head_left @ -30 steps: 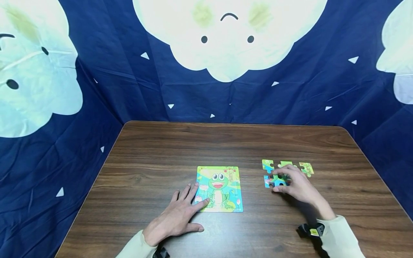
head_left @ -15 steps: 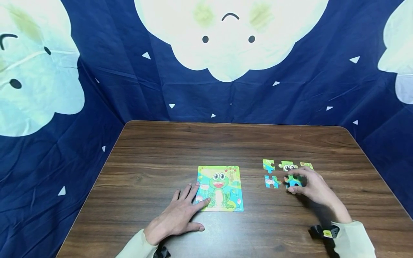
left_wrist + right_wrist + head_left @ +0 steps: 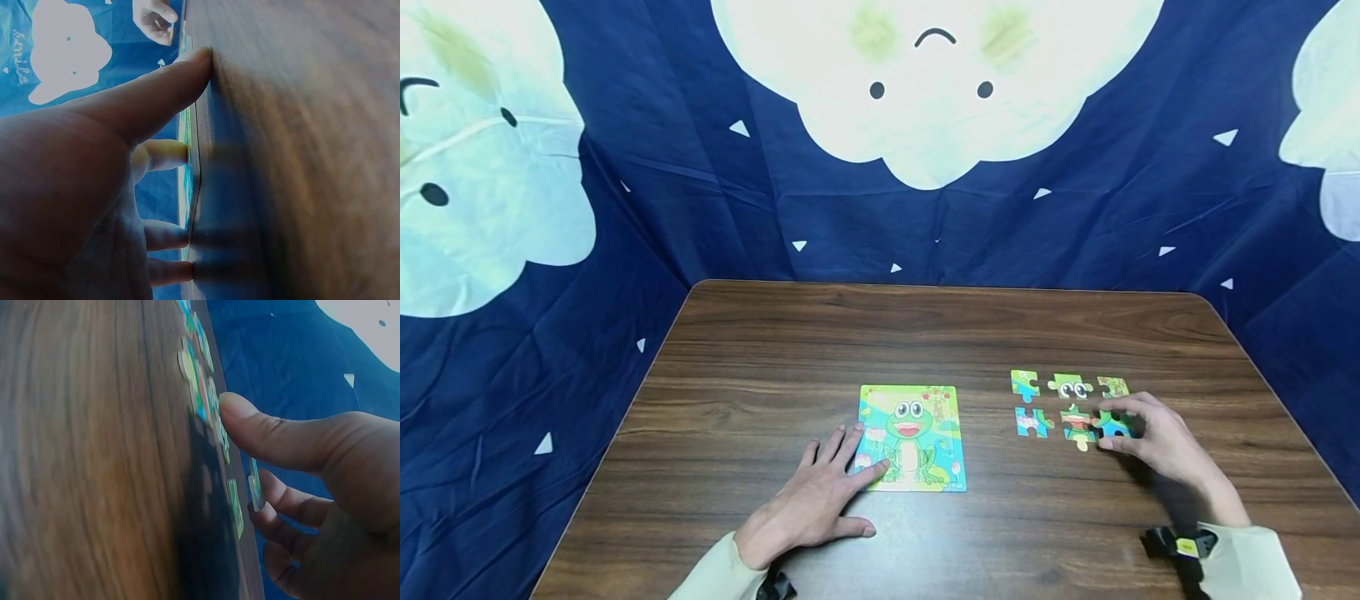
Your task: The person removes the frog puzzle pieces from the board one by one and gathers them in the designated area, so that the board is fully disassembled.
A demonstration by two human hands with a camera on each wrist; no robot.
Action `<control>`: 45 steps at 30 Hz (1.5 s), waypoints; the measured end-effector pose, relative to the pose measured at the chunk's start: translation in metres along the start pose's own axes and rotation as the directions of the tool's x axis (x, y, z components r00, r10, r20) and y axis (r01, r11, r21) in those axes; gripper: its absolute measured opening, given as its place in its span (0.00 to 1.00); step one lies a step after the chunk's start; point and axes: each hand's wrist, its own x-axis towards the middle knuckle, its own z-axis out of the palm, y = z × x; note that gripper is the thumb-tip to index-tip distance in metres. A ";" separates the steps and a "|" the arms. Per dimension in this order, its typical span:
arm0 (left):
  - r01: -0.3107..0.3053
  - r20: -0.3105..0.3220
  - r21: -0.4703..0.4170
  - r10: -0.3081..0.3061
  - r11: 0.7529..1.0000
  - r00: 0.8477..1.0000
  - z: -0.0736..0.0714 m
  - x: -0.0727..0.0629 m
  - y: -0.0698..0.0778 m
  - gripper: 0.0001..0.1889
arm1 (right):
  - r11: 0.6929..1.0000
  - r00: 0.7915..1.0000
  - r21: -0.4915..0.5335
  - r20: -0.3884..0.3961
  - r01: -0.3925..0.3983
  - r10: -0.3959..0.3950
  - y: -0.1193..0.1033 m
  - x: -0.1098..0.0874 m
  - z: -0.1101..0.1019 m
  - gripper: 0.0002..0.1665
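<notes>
Brown wood grain covers the bench (image 3: 760,375) before you, its far corners rounded, a pale sheen at the lower centre of the frame. Blue cloth (image 3: 662,167) walls the room behind and at both sides, printed with white triangles and clouds (image 3: 940,125); the upper-centre cloud's face is upside down. Your left hand (image 3: 812,504) lies at lower centre, fingers spread and gripping nothing, some touching the left side of the frog board (image 3: 921,446). At the right of the frame, your right hand (image 3: 1165,437) pinches a piece (image 3: 1112,427) between thumb and fingers, clear of the wood. Five other pieces (image 3: 1070,387) lie nearby in two rows.
</notes>
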 end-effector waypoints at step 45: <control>-0.011 -0.005 -0.008 0.011 1.000 1.000 -0.001 -0.001 0.000 0.39 | 0.997 0.991 0.035 0.114 -0.074 0.070 0.024 -0.002 -0.003 0.32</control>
